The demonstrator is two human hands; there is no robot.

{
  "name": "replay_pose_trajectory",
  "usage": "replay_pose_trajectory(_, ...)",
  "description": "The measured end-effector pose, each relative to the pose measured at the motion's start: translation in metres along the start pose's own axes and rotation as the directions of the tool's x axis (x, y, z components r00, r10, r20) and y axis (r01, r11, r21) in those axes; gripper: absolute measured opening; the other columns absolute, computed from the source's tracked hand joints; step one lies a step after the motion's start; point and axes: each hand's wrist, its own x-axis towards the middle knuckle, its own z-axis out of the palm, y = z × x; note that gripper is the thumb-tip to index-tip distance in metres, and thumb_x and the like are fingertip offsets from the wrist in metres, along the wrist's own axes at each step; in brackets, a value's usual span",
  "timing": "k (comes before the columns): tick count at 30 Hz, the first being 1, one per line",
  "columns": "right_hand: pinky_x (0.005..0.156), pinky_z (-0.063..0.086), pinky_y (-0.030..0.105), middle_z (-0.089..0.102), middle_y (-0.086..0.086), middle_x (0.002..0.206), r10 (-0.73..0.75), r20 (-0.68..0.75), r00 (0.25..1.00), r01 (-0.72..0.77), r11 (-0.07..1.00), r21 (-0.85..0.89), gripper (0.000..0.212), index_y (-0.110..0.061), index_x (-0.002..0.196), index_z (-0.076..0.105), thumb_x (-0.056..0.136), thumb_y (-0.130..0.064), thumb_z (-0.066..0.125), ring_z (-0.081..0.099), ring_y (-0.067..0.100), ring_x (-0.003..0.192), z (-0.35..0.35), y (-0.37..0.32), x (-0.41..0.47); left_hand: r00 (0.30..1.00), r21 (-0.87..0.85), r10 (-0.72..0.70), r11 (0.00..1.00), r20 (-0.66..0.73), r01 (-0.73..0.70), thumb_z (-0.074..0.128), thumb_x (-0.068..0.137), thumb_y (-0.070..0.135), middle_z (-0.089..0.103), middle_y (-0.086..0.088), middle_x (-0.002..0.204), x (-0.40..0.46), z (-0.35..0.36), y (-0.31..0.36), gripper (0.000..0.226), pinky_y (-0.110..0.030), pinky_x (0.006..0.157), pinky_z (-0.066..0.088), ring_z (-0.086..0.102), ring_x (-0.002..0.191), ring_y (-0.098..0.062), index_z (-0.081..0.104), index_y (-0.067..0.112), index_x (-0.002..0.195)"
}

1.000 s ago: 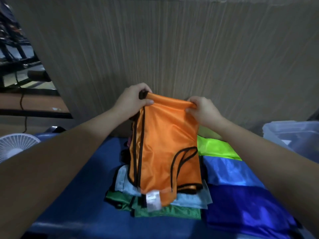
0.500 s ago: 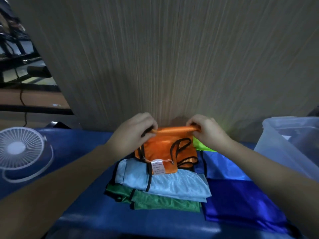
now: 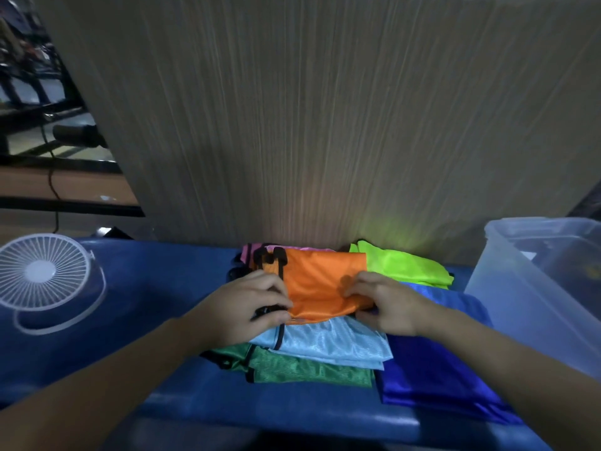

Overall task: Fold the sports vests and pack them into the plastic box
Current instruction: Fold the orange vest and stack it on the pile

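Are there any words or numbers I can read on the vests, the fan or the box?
None can be read.
Orange vest: no label or print shows.
Plastic box: a pale patch inside, too blurred to tell if it bears writing.
White fan: no lettering visible.
Light blue vest, green vest, neon yellow vest: plain, no print in view.

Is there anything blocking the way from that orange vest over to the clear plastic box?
Nothing visible stands between them. The folded orange vest lies left of the clear plastic box; only flat blue fabric lies between.
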Motion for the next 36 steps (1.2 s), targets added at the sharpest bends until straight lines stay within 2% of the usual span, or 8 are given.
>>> replay_pose_trajectory(3,0.100,0.042,0.026,0.060,-0.009,0.113,0.035,-0.002,0.999,-0.034,0.995,0.093,0.051,-0.022,0.116,0.068,0.083,-0.057,0.051,0.056,0.010,0.110,-0.009,-0.002,0.008,0.994,-0.180,-0.062,0.983,-0.089,0.045,0.044,0.098,0.058,0.060,0.021,0.112,0.005,-0.005,0.002,0.041,-0.019,0.096,0.038,0.053,0.114,-0.011,0.075,0.033,0.106)
replay_pose_trajectory(7,0.095,0.040,0.022,0.064,0.002,0.111,0.094,-0.197,0.976,-0.075,0.992,0.104,0.025,-0.014,0.116,0.068,0.094,-0.024,0.061,0.060,0.019,0.107,-0.025,0.003,0.041,0.888,-0.340,-0.369,0.901,-0.275,0.269,0.063,0.096,0.034,0.063,0.016,0.108,0.039,-0.019,-0.025,0.012,-0.024,0.092,0.043,0.058,0.106,-0.009,0.072,0.035,0.105)
replay_pose_trajectory(12,0.102,0.041,0.030,0.062,0.009,0.130,0.228,-0.085,0.970,-0.225,0.973,0.040,0.045,-0.011,0.131,0.060,0.086,-0.013,0.068,0.057,0.026,0.122,-0.035,0.013,0.084,0.764,-0.240,-0.639,0.730,0.095,0.640,0.075,0.084,0.050,0.059,0.000,0.135,0.086,-0.028,-0.049,0.065,-0.032,0.098,0.050,0.060,0.117,-0.016,0.057,0.017,0.137)
replay_pose_trajectory(15,0.098,0.045,0.032,0.065,0.002,0.128,0.273,0.066,0.960,-0.270,0.962,-0.053,0.054,-0.021,0.132,0.059,0.081,-0.026,0.075,0.059,0.025,0.119,-0.034,0.018,0.099,0.705,-0.135,-0.632,0.706,0.321,0.695,0.083,0.067,0.057,0.071,0.001,0.120,0.103,-0.023,-0.054,0.068,-0.038,0.100,0.052,0.067,0.106,-0.016,0.068,0.018,0.121)
replay_pose_trajectory(21,0.107,0.031,0.037,0.059,0.002,0.128,0.228,0.111,0.967,-0.209,0.965,-0.159,0.065,-0.027,0.133,0.058,0.074,-0.041,0.081,0.044,0.022,0.127,-0.025,0.026,0.107,0.770,0.002,-0.574,0.802,0.279,0.598,0.090,0.062,0.047,0.071,0.005,0.101,0.105,-0.021,-0.055,0.058,-0.036,0.085,0.057,0.068,0.093,-0.014,0.067,0.020,0.109)
replay_pose_trajectory(24,0.101,0.033,0.035,0.059,-0.002,0.118,0.156,0.041,0.987,-0.149,0.979,-0.136,0.054,-0.024,0.121,0.061,0.073,-0.035,0.082,0.046,0.021,0.118,-0.023,0.025,0.102,0.832,-0.045,-0.529,0.839,0.167,0.543,0.090,0.067,0.035,0.059,0.009,0.105,0.099,-0.021,-0.050,0.057,-0.023,0.074,0.048,0.060,0.098,-0.011,0.059,0.024,0.113)
replay_pose_trajectory(29,0.080,0.041,0.033,0.053,-0.008,0.089,0.010,-0.130,0.991,0.000,0.997,0.074,0.036,-0.025,0.085,0.049,0.067,-0.010,0.076,0.049,0.017,0.086,-0.027,0.016,0.078,0.962,0.016,-0.262,0.964,-0.073,0.264,0.084,0.077,0.022,0.044,0.013,0.106,0.074,-0.015,-0.031,0.046,-0.030,0.083,0.047,0.053,0.101,-0.009,0.052,0.029,0.108)
replay_pose_trajectory(36,0.081,0.041,0.027,0.048,-0.012,0.094,-0.049,-0.223,0.974,0.047,0.999,-0.013,0.061,-0.021,0.119,0.056,0.064,0.003,0.064,0.048,0.011,0.090,-0.011,0.009,0.025,0.981,0.420,0.148,0.904,-0.125,-0.083,0.082,0.063,-0.001,0.050,0.005,0.105,0.035,-0.005,0.008,0.064,-0.029,0.074,0.044,0.048,0.093,-0.013,0.058,0.024,0.117)
